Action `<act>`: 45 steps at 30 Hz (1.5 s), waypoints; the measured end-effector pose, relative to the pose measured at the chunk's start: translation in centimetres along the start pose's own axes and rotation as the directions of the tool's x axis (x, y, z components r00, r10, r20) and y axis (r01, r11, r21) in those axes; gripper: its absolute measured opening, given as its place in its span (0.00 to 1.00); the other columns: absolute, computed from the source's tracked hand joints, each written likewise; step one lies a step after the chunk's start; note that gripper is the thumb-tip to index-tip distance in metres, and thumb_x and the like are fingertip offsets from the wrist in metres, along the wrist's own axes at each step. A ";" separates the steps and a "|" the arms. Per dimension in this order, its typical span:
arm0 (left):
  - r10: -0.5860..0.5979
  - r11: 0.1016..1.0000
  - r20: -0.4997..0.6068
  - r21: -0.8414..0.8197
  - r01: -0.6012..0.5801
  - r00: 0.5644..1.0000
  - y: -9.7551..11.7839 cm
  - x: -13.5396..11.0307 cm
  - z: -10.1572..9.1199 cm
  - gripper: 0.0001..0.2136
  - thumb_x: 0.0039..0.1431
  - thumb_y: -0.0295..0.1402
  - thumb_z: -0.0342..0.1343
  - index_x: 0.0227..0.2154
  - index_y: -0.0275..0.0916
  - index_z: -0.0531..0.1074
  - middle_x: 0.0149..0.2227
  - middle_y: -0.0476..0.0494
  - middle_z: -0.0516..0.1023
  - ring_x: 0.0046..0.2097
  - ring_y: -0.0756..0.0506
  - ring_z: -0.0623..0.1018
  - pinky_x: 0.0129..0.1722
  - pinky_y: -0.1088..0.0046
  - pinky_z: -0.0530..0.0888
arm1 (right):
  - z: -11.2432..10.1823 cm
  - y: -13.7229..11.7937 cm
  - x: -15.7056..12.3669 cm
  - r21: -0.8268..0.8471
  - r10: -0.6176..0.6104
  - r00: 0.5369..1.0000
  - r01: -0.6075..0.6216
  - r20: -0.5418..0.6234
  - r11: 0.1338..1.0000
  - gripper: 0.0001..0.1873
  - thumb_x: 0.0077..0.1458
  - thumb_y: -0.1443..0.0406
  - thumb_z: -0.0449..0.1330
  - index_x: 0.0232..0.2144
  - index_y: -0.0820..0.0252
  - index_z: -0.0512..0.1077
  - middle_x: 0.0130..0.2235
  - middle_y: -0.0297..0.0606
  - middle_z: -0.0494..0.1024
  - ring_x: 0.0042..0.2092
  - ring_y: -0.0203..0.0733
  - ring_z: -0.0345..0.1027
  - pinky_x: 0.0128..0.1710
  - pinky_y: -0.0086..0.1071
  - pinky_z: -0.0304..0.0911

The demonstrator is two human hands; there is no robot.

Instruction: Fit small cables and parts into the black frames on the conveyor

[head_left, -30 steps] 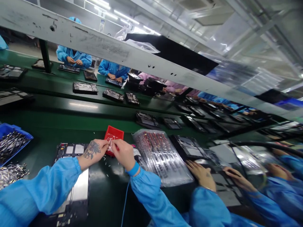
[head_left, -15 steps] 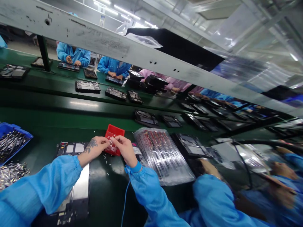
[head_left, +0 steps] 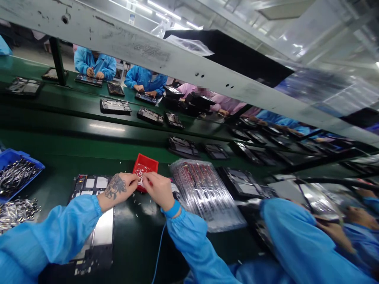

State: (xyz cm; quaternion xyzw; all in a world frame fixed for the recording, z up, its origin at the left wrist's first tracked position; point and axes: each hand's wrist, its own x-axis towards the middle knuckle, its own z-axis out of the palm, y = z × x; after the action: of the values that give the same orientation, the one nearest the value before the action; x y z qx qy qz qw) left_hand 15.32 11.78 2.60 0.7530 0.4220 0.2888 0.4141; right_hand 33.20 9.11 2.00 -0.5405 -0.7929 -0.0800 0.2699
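A small red tray (head_left: 147,163) with tiny pale parts stands on the green bench. Over its near edge my left hand (head_left: 120,188) and my right hand (head_left: 158,189) meet fingertip to fingertip, both pinched on something too small to make out. Small pale bits lie scattered on the bench around them. An open dark device (head_left: 96,221) with a silvery plate lies under my left forearm. A blue wrist strap with a cord (head_left: 160,244) runs from my right wrist.
A blue bin (head_left: 17,173) of metal parts and a loose pile (head_left: 16,209) sit at the left. A clear blister tray (head_left: 204,193) lies to the right, beside a co-worker's blue sleeve (head_left: 296,236). Dark devices line the conveyor (head_left: 89,130); people work beyond a grey beam (head_left: 177,67).
My hands stay pinched together over the red tray. The co-worker's arm at the right has swung in nearer, covering the device there. The view has shifted slightly.
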 end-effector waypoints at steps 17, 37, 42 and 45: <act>-0.417 0.621 -0.153 -0.768 0.158 0.896 0.3 -2.5 -1.7 0.13 0.47 0.38 0.59 0.33 0.34 0.77 0.39 0.38 0.82 0.43 0.41 0.79 0.43 0.68 0.74 | 1.9 -8.5 1.4 0.273 0.250 0.953 -0.289 0.170 0.917 0.11 0.59 0.63 0.55 0.27 0.59 0.72 0.29 0.35 0.71 0.30 0.36 0.64 0.30 0.29 0.56; -0.546 0.738 -0.028 -0.490 0.464 0.837 -6.1 -20.1 -5.5 0.09 0.53 0.42 0.58 0.28 0.41 0.72 0.25 0.51 0.72 0.28 0.47 0.71 0.27 0.74 0.67 | 5.6 -15.0 -2.0 0.598 0.014 0.681 -0.653 0.732 0.464 0.20 0.51 0.52 0.61 0.19 0.61 0.67 0.23 0.32 0.66 0.27 0.34 0.58 0.27 0.27 0.54; -0.654 0.710 -0.193 -0.489 0.507 0.731 -9.8 -18.8 -6.6 0.11 0.53 0.43 0.54 0.27 0.41 0.67 0.21 0.54 0.67 0.22 0.49 0.70 0.21 0.75 0.68 | 9.2 -15.6 -0.3 0.534 0.044 0.627 -0.696 0.778 0.481 0.21 0.51 0.54 0.60 0.16 0.60 0.64 0.17 0.28 0.64 0.21 0.31 0.53 0.21 0.25 0.49; -0.672 0.681 -0.174 -0.528 0.507 0.720 -11.5 -17.5 -6.4 0.12 0.51 0.43 0.53 0.32 0.41 0.65 0.20 0.56 0.66 0.19 0.50 0.68 0.17 0.76 0.67 | 10.3 -16.3 0.5 0.495 0.034 0.591 -0.704 0.806 0.510 0.18 0.53 0.59 0.59 0.16 0.60 0.64 0.15 0.29 0.66 0.19 0.30 0.55 0.21 0.25 0.48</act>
State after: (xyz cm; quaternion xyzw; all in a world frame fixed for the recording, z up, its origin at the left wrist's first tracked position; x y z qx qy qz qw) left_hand -2.54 2.38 -5.75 0.3920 0.6349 0.3558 0.5628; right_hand 14.87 7.27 -3.69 -0.5221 -0.6283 0.5545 0.1588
